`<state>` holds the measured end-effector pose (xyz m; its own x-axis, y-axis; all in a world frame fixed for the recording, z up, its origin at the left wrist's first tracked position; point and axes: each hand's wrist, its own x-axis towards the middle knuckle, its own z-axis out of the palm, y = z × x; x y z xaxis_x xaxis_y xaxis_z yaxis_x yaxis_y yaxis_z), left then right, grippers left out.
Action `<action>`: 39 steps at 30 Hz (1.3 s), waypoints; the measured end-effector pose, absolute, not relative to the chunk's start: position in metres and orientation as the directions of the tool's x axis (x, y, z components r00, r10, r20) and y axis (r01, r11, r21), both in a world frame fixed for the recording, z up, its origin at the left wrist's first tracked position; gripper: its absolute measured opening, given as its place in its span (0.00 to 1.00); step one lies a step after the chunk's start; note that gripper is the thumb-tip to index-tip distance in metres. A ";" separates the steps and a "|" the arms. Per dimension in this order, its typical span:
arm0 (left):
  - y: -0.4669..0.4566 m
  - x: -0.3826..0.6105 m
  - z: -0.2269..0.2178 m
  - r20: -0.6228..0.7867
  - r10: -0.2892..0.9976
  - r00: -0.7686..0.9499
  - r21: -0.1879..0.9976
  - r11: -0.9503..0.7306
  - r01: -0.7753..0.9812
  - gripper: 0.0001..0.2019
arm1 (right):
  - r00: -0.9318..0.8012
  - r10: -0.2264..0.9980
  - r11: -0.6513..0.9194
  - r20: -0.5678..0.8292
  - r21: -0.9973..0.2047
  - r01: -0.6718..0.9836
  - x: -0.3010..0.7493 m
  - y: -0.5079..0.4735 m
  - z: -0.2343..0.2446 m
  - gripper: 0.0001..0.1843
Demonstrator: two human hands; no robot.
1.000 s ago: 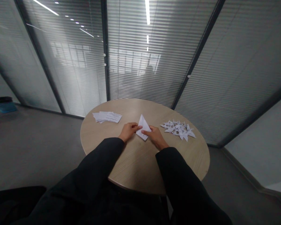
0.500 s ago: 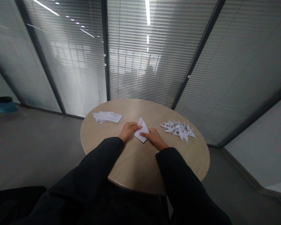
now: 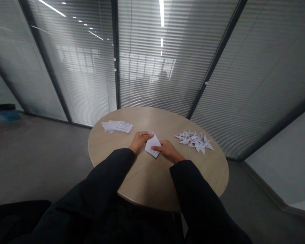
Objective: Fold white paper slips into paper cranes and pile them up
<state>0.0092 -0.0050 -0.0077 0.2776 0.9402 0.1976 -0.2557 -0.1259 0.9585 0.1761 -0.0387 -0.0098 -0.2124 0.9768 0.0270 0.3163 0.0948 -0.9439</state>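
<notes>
A folded white paper triangle [image 3: 152,145] lies on the round wooden table [image 3: 147,179], its tip pointing away from me. My left hand [image 3: 140,141] grips its left edge with the fingertips. My right hand [image 3: 167,151] comes in from the right, with the fingers pressed on the paper's lower right part. Printed marks show faintly on the paper. A pile of folded paper cranes [image 3: 194,141] lies to the right of my right hand, and a loose stack of printed paper sheets [image 3: 117,126] lies beyond my left hand.
Black sleeves [image 3: 109,179] cover both my forearms and rest near the table's near edge. Glass partitions with slatted blinds [image 3: 152,74] stand behind the table. A grey floor surrounds it, with blue and red objects [image 3: 4,116] at the far left.
The folded paper has tilted, its tip swinging left and lower. My right hand's fingers have slid further left across it. The paper stack and crane pile stay in place.
</notes>
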 end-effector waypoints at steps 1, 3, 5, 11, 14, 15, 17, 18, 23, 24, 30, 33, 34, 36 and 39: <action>-0.005 0.009 -0.008 0.198 0.942 0.271 0.960 -0.131 -0.247 0.22 | -0.215 0.976 0.092 0.024 -0.946 0.311 0.176 -0.039 -0.009 0.22; -0.006 0.009 -0.006 0.200 0.945 0.259 0.962 -0.139 -0.236 0.22 | -0.221 0.975 0.076 0.006 -0.948 0.310 0.175 -0.041 -0.008 0.22; -0.007 0.009 -0.004 0.199 0.949 0.245 0.954 -0.130 -0.272 0.22 | -0.236 0.972 0.057 -0.024 -0.942 0.331 0.174 -0.043 -0.006 0.20; -0.008 0.009 -0.002 0.196 0.961 0.193 0.925 -0.116 -0.361 0.24 | -0.286 0.955 0.026 -0.079 -0.937 0.349 0.172 -0.046 -0.004 0.18; -0.006 0.010 -0.005 0.195 0.965 0.175 0.926 -0.122 -0.357 0.23 | -0.285 0.955 0.027 -0.077 -0.939 0.342 0.173 -0.045 -0.005 0.18; -0.006 0.010 -0.006 0.192 0.966 0.172 0.930 -0.124 -0.346 0.23 | -0.287 0.955 0.029 -0.076 -0.939 0.344 0.173 -0.045 -0.005 0.18; -0.004 0.010 -0.008 0.189 0.967 0.172 0.941 -0.129 -0.313 0.23 | -0.294 0.953 0.036 -0.075 -0.934 0.355 0.173 -0.045 -0.006 0.18; -0.003 0.010 -0.008 0.191 0.966 0.173 0.946 -0.134 -0.294 0.23 | -0.299 0.951 0.038 -0.077 -0.932 0.361 0.173 -0.046 -0.005 0.17; -0.001 0.007 -0.009 0.252 0.961 0.112 0.954 -0.228 -0.194 0.24 | -0.318 0.942 0.017 -0.103 -0.936 0.353 0.172 -0.048 -0.003 0.17; -0.001 0.006 -0.009 0.263 0.959 0.105 0.953 -0.242 -0.181 0.24 | -0.320 0.942 0.014 -0.105 -0.937 0.349 0.172 -0.048 -0.003 0.17; -0.003 0.007 -0.004 0.188 0.953 0.238 0.968 -0.139 -0.209 0.26 | -0.251 0.967 0.028 -0.051 -0.952 0.304 0.172 -0.045 -0.006 0.17; -0.004 0.008 -0.005 0.169 0.931 0.323 0.979 -0.122 -0.161 0.26 | -0.173 0.985 0.063 0.013 -0.954 0.292 0.173 -0.043 -0.007 0.17; -0.004 0.008 -0.006 0.164 0.927 0.338 0.982 -0.122 -0.143 0.26 | -0.154 0.988 0.072 0.029 -0.955 0.287 0.174 -0.042 -0.007 0.17; -0.002 0.009 -0.008 0.166 0.924 0.344 0.984 -0.133 -0.117 0.27 | -0.131 0.990 0.080 0.045 -0.959 0.272 0.174 -0.041 -0.007 0.17; -0.001 0.008 -0.009 0.219 0.922 0.318 0.976 -0.206 -0.075 0.26 | -0.114 0.992 0.078 0.051 -0.967 0.242 0.175 -0.039 -0.009 0.18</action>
